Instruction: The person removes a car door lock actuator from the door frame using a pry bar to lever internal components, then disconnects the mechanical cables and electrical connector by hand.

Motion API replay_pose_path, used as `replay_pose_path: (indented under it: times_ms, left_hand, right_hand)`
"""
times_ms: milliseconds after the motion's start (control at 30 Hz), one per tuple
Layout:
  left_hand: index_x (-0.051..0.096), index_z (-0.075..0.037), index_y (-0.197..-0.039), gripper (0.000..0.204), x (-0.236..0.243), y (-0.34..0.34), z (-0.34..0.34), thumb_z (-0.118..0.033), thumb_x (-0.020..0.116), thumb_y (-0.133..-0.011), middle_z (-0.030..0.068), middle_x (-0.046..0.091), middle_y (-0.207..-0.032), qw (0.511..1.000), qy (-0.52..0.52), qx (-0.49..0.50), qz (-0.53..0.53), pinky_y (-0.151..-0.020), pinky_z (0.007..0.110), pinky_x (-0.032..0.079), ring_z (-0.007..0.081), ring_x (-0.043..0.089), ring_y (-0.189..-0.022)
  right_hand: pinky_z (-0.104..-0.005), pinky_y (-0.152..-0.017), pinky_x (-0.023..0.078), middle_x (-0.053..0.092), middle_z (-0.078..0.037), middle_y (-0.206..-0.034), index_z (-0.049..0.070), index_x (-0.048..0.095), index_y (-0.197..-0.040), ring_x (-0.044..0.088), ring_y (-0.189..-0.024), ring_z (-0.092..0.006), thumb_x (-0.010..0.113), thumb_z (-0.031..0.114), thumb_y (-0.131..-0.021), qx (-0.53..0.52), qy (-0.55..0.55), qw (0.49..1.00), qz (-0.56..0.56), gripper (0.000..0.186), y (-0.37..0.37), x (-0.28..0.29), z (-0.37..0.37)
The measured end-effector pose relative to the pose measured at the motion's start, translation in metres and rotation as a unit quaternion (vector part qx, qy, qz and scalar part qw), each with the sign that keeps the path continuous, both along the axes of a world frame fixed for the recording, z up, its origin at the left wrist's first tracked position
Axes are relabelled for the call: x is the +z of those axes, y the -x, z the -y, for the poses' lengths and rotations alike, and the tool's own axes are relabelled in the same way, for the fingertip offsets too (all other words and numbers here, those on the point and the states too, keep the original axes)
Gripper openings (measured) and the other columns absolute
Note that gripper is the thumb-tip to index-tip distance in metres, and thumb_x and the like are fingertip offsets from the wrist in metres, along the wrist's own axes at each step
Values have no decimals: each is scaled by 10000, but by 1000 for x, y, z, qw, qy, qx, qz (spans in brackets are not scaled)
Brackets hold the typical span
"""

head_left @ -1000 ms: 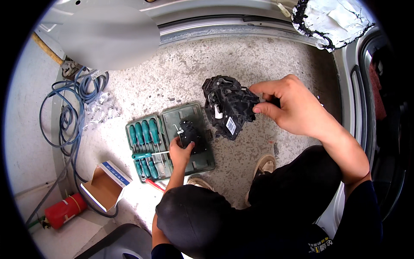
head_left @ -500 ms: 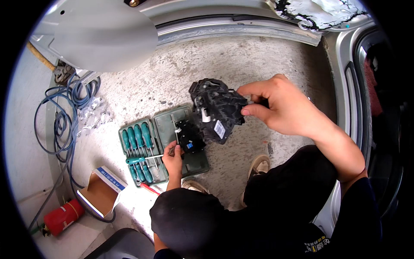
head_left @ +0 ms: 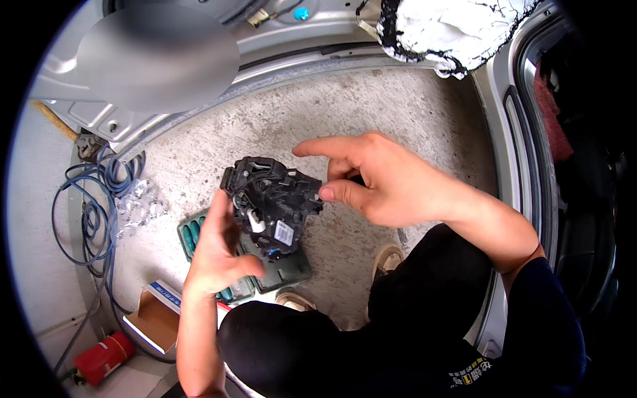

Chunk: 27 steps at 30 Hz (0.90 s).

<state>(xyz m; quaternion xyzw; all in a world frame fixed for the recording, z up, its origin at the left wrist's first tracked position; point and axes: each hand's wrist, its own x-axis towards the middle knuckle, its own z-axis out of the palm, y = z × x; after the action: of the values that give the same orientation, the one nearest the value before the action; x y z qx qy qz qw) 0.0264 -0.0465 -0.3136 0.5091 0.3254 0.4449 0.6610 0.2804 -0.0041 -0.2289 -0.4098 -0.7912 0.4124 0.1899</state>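
A black plastic car door latch [head_left: 269, 199] with a white label and a white plastic part is in the air over the green tool case [head_left: 285, 273]. My left hand [head_left: 215, 255] is at its left side, fingers along the edge and partly hidden, thumb spread apart below. At the right edge, my right hand [head_left: 378, 179] pinches it with the thumb and a curled finger, while the index finger points straight out to the left. A small blue spot shows beneath the latch; whatever it belongs to is mostly covered.
Left of the case lie an open cardboard box [head_left: 152, 318], a red fire extinguisher [head_left: 105, 358] and coiled blue-grey hose [head_left: 99, 199]. Silver car door panels [head_left: 298, 73] curve across the far side. White sheeting with black sealant [head_left: 458, 30] hangs at upper right; a door frame [head_left: 504, 166] stands at right.
The latch has moved left. My left hand has risen from the tool case to the latch's side. My right index finger has straightened off it. A second black part beside the case's middle is now mostly hidden.
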Motion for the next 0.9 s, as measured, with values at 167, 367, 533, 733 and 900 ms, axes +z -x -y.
replay_pose_path:
  times_ms: [167, 367, 533, 733, 900]
  left_hand:
    - [540, 10, -1179, 512, 64, -16, -21, -166, 776, -760, 67, 646, -1051, 997, 28, 50, -53, -875, 297, 470, 142, 598, -953]
    - [536, 60, -1177, 449, 96, -24, -6, -30, 657, -754, 139, 663, -1044, 988, 110, 107, 6, -850, 319, 510, 207, 651, -924]
    - [538, 51, -1173, 458, 91, -30, 9, -56, 677, -751, 121, 661, -1024, 985, 109, 130, -32, -837, 307, 502, 183, 640, -906]
    - [513, 18, -1182, 441, 98, -44, 19, 8, 676, -773, 78, 639, -1005, 971, 27, 213, -102, -806, 266, 489, 133, 612, -882]
    - [500, 15, -1188, 468, 99, -47, 23, 7, 674, -754, 74, 617, -988, 960, -56, 228, -156, -774, 253, 479, 123, 588, -851]
  right_hand:
    - [-243, -626, 440, 599, -58, -697, -2, 392, -1384, 540, -662, -105, 547, -24, -879, -27, 132, 980, -148, 528, 4, 18, -3]
    - [-296, -608, 485, 638, -173, -680, -120, 400, -1325, 609, -607, -184, 510, -43, -748, -2, 31, 977, -211, 592, 7, 27, 5]
    - [-319, -544, 478, 645, -150, -725, -18, 490, -1267, 626, -581, -270, 630, -32, -719, 35, -59, 994, -84, 566, 3, 30, 10]
    - [-335, -508, 465, 627, -147, -683, -36, 638, -930, 604, -540, -273, 662, 43, -723, 23, -112, 993, -39, 223, 0, 29, 6]
    - [-425, -666, 457, 588, -165, -610, -26, 629, -743, 596, -637, -359, 629, 164, -782, 26, -137, 990, -36, 194, -1, 32, 8]
